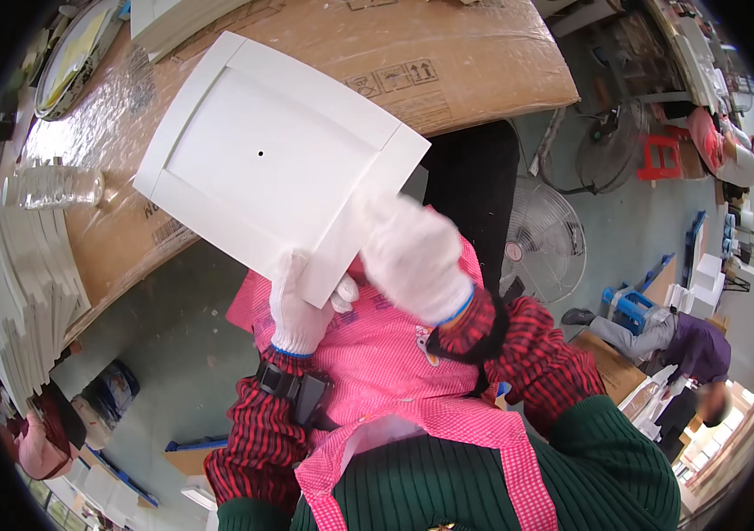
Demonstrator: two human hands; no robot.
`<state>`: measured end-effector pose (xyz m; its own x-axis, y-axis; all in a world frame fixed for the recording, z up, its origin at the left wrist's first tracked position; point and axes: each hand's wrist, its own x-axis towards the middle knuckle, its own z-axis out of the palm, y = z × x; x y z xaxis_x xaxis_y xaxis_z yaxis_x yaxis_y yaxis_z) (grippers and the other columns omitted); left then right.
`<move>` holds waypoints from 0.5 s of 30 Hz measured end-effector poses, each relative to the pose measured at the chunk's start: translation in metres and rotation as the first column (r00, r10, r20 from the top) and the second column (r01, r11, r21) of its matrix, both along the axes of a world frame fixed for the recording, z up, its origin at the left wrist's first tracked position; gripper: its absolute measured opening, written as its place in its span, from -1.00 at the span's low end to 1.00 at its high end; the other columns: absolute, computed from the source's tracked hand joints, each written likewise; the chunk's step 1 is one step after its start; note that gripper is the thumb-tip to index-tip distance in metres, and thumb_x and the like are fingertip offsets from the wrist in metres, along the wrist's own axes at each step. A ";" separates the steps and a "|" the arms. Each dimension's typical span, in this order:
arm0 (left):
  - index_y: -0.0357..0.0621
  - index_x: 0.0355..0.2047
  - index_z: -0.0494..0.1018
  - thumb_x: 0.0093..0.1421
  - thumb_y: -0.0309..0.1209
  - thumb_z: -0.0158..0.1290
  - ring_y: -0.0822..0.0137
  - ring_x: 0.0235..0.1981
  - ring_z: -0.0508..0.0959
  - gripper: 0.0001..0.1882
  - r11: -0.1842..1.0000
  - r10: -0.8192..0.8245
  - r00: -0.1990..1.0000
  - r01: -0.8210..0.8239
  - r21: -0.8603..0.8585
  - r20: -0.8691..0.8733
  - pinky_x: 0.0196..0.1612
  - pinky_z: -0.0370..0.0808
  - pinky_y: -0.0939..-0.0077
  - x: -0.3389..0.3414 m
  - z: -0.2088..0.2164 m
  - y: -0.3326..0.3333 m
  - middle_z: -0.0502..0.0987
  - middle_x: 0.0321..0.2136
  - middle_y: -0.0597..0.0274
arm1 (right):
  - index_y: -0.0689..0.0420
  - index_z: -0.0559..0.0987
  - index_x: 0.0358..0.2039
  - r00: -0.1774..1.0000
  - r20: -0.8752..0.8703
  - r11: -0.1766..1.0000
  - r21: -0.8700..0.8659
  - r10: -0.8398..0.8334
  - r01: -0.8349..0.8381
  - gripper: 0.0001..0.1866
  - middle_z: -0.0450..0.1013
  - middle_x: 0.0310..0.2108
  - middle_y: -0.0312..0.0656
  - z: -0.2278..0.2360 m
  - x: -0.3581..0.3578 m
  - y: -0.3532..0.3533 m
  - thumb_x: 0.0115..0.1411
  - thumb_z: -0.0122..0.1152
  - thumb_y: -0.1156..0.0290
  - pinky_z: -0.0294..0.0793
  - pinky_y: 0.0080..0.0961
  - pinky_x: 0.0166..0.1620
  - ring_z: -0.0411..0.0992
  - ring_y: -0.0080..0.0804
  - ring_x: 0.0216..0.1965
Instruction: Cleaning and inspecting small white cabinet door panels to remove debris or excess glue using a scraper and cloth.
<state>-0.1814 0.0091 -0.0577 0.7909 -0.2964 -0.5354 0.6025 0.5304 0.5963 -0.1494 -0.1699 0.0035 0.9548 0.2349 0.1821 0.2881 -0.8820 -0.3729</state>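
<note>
A white framed panel [271, 133] with a recessed middle and a small dark hole lies tilted, its far part over the cardboard-covered table and its near end at my lap. My left hand [299, 310], in a white knit glove, is closed on the panel's near corner, thumb on top and fingertips showing past the edge. Over the panel's right border, my right hand [417, 258], also gloved, is curled closed and blurred by motion. Whatever it may hold is hidden.
Cardboard covers the table [501, 62]. A clear plastic jar [58, 187] lies at left, beside stacked white boards [19, 283]. More white boards [182, 22] stand at the far edge. Floor fans [543, 237] are to the right. Other people [696, 350] sit farther off, near a red stool [660, 157].
</note>
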 end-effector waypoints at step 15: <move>-0.45 -0.24 0.47 0.48 0.23 -0.43 0.26 -0.80 0.34 -0.15 0.998 0.053 0.994 -0.050 0.031 -0.091 -0.71 0.26 0.45 0.009 0.016 -0.007 0.42 -0.75 0.02 | 0.08 0.66 -0.04 0.990 -0.057 0.991 0.028 0.132 -0.131 -0.65 0.58 -0.27 -0.07 0.006 0.008 -0.001 0.12 0.23 0.45 0.61 -0.35 -0.26 0.61 -0.16 -0.27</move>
